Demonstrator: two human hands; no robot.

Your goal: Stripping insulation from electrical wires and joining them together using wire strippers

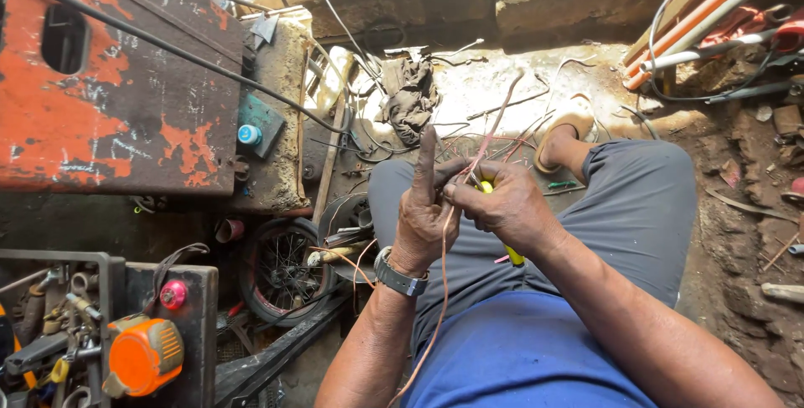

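Far left, a rusty orange metal panel (117, 81), paint flaking to black, with an orange tool (144, 356) below it among clutter. Moving in, a small spoked wheel (280, 270) lies on the ground just beside the knee. Now the left hand (423, 215), wristwatch (399, 278) on, index finger straight up, the other fingers pinching a thin pinkish wire (444, 249) that runs down past the forearm and up past the fingertips. The wire is slender, smooth and slightly kinked, right at centre over the lap. The right hand (507, 207) touches the left, its grip closed round a yellow-handled tool (512, 255), the handle end poking out below the palm. Tight quarters here: loose wires (502, 119) strewn on the concrete ahead, orange pipes (712, 14) leaning at upper right, crumbly dirt (754, 207) alongside.
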